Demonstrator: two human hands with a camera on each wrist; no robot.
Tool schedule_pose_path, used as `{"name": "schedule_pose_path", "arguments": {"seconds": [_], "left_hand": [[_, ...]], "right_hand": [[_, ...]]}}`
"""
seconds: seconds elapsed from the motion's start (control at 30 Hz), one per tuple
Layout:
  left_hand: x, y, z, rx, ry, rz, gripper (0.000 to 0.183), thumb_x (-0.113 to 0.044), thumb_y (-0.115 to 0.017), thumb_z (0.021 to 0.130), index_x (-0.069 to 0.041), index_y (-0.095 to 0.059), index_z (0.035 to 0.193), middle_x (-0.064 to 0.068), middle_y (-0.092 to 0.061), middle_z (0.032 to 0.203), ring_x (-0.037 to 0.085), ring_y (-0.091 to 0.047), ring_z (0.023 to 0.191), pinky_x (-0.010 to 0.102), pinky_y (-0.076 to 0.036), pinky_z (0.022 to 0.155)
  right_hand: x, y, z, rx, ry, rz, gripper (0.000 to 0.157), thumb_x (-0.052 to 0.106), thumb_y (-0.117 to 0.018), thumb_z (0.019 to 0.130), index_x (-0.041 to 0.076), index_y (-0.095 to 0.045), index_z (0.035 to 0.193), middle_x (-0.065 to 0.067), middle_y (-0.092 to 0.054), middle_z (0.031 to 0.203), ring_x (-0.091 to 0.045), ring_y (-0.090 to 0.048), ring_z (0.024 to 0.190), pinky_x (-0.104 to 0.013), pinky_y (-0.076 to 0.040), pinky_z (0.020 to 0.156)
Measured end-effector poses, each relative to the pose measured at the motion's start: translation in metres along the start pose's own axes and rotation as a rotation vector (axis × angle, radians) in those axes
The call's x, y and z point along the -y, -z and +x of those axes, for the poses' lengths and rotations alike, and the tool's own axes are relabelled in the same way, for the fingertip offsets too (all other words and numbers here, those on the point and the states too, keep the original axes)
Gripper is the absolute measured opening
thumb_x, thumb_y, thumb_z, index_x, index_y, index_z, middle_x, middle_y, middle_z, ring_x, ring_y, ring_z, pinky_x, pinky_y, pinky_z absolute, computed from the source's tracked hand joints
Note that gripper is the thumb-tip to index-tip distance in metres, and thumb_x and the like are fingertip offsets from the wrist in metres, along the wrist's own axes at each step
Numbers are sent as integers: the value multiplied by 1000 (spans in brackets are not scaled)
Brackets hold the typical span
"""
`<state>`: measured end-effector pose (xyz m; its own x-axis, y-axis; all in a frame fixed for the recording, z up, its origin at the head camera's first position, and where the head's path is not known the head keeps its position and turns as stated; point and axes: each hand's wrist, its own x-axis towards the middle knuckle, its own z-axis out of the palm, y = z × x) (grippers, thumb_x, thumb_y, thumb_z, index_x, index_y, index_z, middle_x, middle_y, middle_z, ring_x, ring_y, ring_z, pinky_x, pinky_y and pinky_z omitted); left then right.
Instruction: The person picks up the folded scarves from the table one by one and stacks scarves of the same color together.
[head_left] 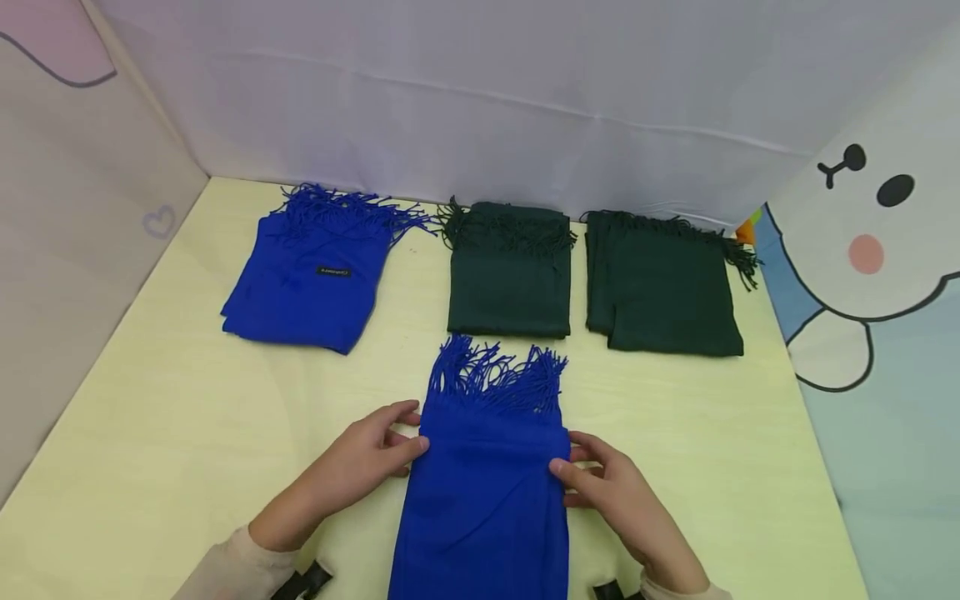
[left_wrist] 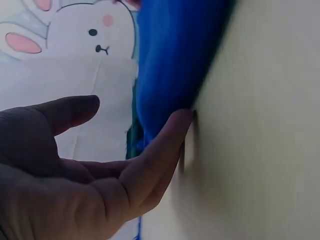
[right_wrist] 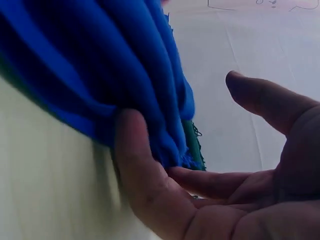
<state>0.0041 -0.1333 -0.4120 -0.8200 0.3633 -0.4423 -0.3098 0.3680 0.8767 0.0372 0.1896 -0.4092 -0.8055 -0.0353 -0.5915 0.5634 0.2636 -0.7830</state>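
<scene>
A folded blue scarf [head_left: 487, 492] lies lengthwise on the table in front of me, its fringe pointing away. My left hand [head_left: 367, 462] is at its left edge, fingertips touching the side of the folds. On the opposite edge, the fingers of my right hand [head_left: 611, 487] touch the layered side. In the left wrist view the thumb of the left hand [left_wrist: 100, 185] stands apart from the blue cloth [left_wrist: 172, 60]. The right wrist view likewise has the right hand's thumb raised off the stacked folds [right_wrist: 125, 65], with the fingers against their side.
Along the back of the pale table [head_left: 187, 433] lie a folded blue scarf [head_left: 307, 292] with a dark label and two folded dark green scarves, one in the middle [head_left: 510, 292] and one at right [head_left: 667, 292]. White cloth [head_left: 487, 100] hangs behind; a cartoon-printed curtain [head_left: 885, 350] borders the right side.
</scene>
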Motion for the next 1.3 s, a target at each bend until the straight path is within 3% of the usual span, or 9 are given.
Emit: {"name": "schedule_pose_path", "arguments": {"seconds": [0.13, 0.33, 0.43, 0.53, 0.77, 0.9, 1.07, 1.17, 1.3], "left_hand": [[5, -9, 0, 146, 37, -333, 68, -27, -58, 102, -4, -23, 156, 23, -35, 151, 32, -55, 124, 47, -55, 90], [10, -15, 0, 233, 57, -496, 69, -24, -55, 102, -7, -16, 157, 22, -33, 152, 32, -49, 129, 47, -49, 99], [12, -17, 1, 265, 37, -474, 68, -24, -56, 103, -12, -19, 158, 19, -32, 152, 29, -54, 124, 44, -49, 99], [11, -17, 3, 278, 12, -467, 66, -23, -57, 102, -20, -22, 158, 14, -27, 153, 29, -58, 121, 46, -51, 98], [12, -21, 12, 316, 8, -577, 74, -15, -60, 100, -32, -16, 157, 3, -9, 164, 34, -54, 127, 52, -52, 93], [16, -25, 15, 343, 23, -570, 80, -15, -63, 99, -42, -14, 155, 0, -6, 164, 36, -54, 126, 55, -53, 90], [15, -30, 16, 361, -15, -480, 89, -17, -67, 96, -45, -7, 156, 2, -3, 166, 33, -47, 134, 49, -50, 99], [15, -33, 13, 378, -51, -407, 94, -18, -69, 95, -49, -4, 155, 1, -9, 166, 30, -41, 139, 47, -41, 109], [16, -36, 8, 359, -98, -254, 98, -23, -72, 93, -56, -2, 153, -8, -6, 165, 30, -29, 146, 55, -30, 114]], "right_hand": [[-5, -2, 2, 29, 28, -17, 71, 29, -74, 91, -5, -42, 144, -14, -67, 105, -22, -66, 90, -39, -59, 76], [-5, -4, 4, 36, 48, -70, 58, 31, -77, 89, -6, -57, 129, -3, -66, 80, -16, -62, 76, -28, -52, 68], [-3, -6, 3, 57, 59, -89, 44, 32, -77, 88, -2, -64, 112, 1, -53, 68, -13, -50, 64, -25, -43, 59], [-2, -8, 2, 72, 89, -125, 36, 30, -77, 88, 1, -59, 99, 0, -43, 70, -14, -42, 62, -26, -36, 55], [-1, -14, -1, 108, 123, -120, 48, 30, -77, 89, 5, -59, 126, -10, -65, 107, -22, -63, 91, -34, -54, 78], [0, -16, 0, 147, 137, -115, 50, 30, -77, 88, 7, -55, 126, -10, -61, 103, -22, -59, 87, -32, -51, 74], [0, -23, 0, 181, 143, -154, 62, 34, -77, 88, 10, -48, 138, -9, -66, 114, -22, -61, 97, -40, -54, 83], [-1, -26, -2, 227, 156, -159, 72, 35, -76, 89, 11, -42, 147, -12, -65, 124, -25, -63, 106, -47, -55, 89], [-2, -28, -7, 274, 203, -179, 74, 33, -75, 90, 18, -38, 153, -14, -58, 135, -30, -61, 114, -49, -55, 90]]}}
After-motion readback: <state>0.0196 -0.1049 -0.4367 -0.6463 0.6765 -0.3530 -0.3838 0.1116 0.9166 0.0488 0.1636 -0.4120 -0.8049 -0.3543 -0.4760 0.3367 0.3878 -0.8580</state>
